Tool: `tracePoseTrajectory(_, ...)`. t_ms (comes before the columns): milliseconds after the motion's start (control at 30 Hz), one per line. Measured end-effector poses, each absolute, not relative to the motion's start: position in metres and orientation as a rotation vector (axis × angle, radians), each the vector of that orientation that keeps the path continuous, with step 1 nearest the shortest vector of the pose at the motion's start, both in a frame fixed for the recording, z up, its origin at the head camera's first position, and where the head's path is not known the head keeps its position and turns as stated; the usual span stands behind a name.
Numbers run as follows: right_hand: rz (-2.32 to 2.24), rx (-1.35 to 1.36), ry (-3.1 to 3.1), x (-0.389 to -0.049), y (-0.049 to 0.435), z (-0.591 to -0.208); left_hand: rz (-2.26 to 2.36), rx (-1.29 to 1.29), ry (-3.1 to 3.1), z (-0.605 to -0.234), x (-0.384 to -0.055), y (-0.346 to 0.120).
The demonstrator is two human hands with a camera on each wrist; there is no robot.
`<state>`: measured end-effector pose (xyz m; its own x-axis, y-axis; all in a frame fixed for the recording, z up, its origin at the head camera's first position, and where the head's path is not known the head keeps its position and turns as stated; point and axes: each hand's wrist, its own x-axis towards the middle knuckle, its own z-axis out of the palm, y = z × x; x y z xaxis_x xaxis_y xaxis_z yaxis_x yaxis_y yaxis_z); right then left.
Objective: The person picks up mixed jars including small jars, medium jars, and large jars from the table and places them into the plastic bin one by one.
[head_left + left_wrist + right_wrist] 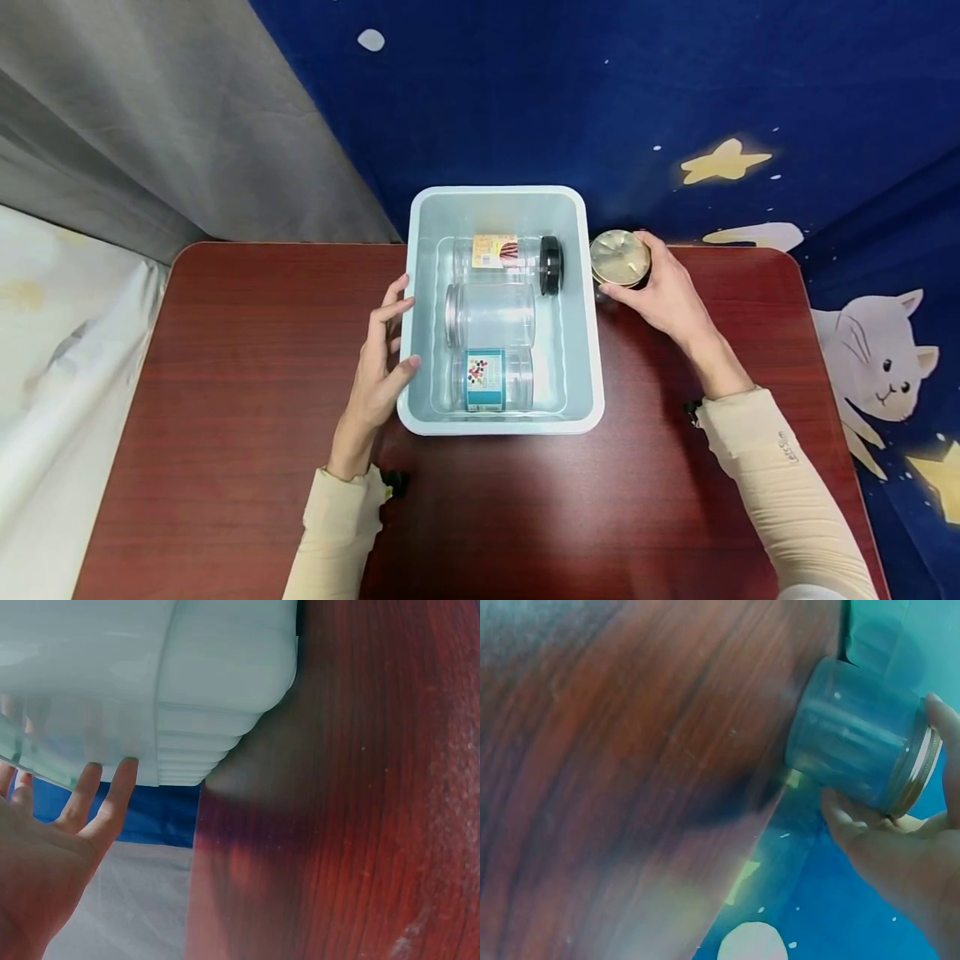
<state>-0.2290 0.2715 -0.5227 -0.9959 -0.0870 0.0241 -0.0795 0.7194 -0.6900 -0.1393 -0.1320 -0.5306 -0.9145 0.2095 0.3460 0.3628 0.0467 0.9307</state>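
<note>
A pale blue plastic bin point(504, 428) stands at the back middle of the table. My left hand point(378, 367) touches its left side with spread, mostly straight fingers; the left wrist view shows these fingers point(118, 796) against the bin wall. Beyond the bin's right side, my right hand point(667, 287) grips a clear jar with a gold lid point(620, 257) near its top. In the right wrist view the jar point(855, 735) looks empty, its base at the table. Three clear jars lie on their sides in the bin: a black-lidded one point(551, 265), a silver-lidded one point(495, 315) and a blue-labelled one point(486, 392).
The reddish-brown wooden table point(255, 400) reaches back to a dark blue curtain point(480, 108) with stars and cartoon cats. A grey curtain point(187, 125) hangs at the back left, and white cloth point(60, 375) lies along the left side.
</note>
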Motion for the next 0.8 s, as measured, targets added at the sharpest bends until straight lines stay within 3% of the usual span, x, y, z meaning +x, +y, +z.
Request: tracePoseTrajectory(800, -1.581, 0.009, 2.725, -0.223, 0.268, -0.543, -1.968, -0.611, -2.190, -0.532, -0.140, -0.131)
